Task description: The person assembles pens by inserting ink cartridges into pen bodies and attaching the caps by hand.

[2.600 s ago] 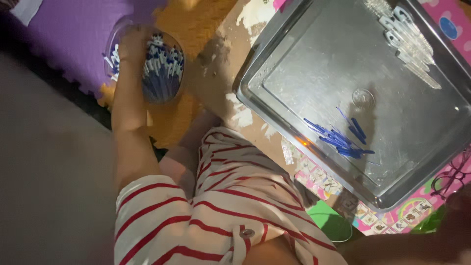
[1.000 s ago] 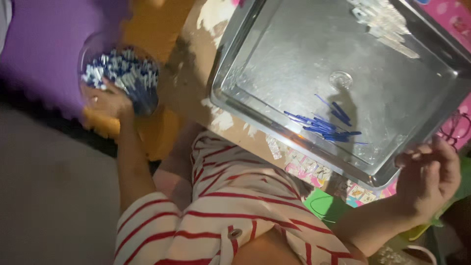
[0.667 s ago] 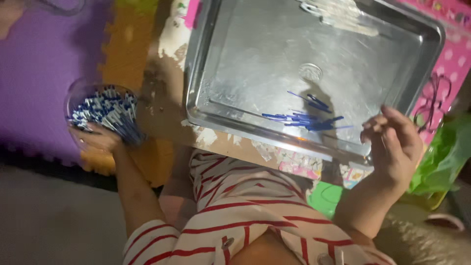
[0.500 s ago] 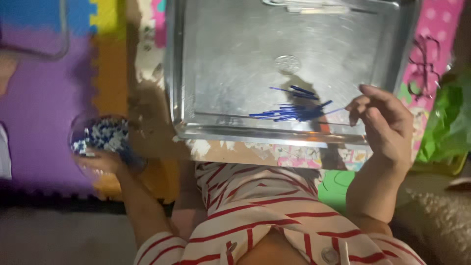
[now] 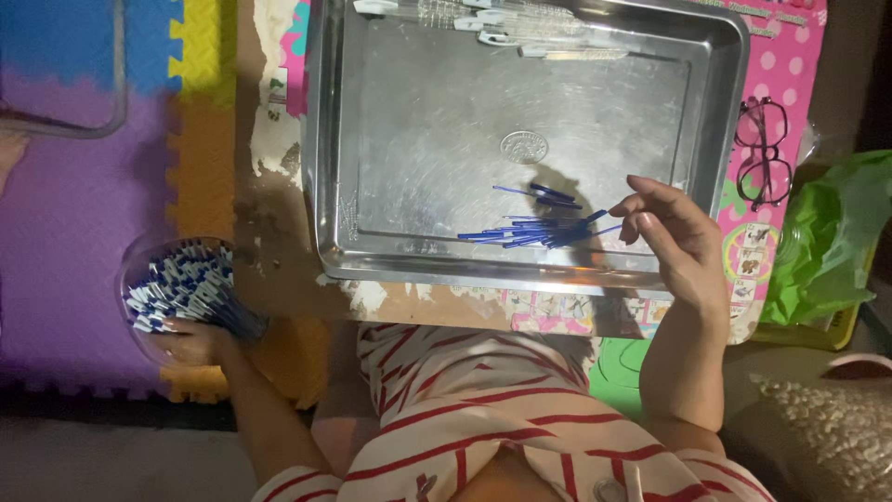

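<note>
A large steel tray (image 5: 409, 130) lies on a low table. Near its front edge sits a small heap of thin blue pen refills (image 5: 530, 228). My right hand (image 5: 674, 242) hovers at the tray's right front side, thumb and forefinger pinched around one blue refill at the edge of the heap. At the far left, a clear round bowl (image 5: 153, 256) holds a bundle of blue-and-white pen parts (image 5: 186, 288). My left hand (image 5: 190, 342) cups the bowl's near side, fingers against the bundle. Several clear pen barrels (image 5: 492, 20) lie along the tray's back rim.
Purple, orange, yellow and blue foam mats (image 5: 84, 186) cover the floor on the left. A pair of glasses (image 5: 764, 153) rests on the pink dotted mat right of the tray. A green plastic bag (image 5: 827, 242) sits further right. My striped lap (image 5: 465, 409) fills the bottom.
The view has swung so the tray sits squarely ahead. My right hand rose from beside my lap to the blue refills. My left hand stayed at the bowl.
</note>
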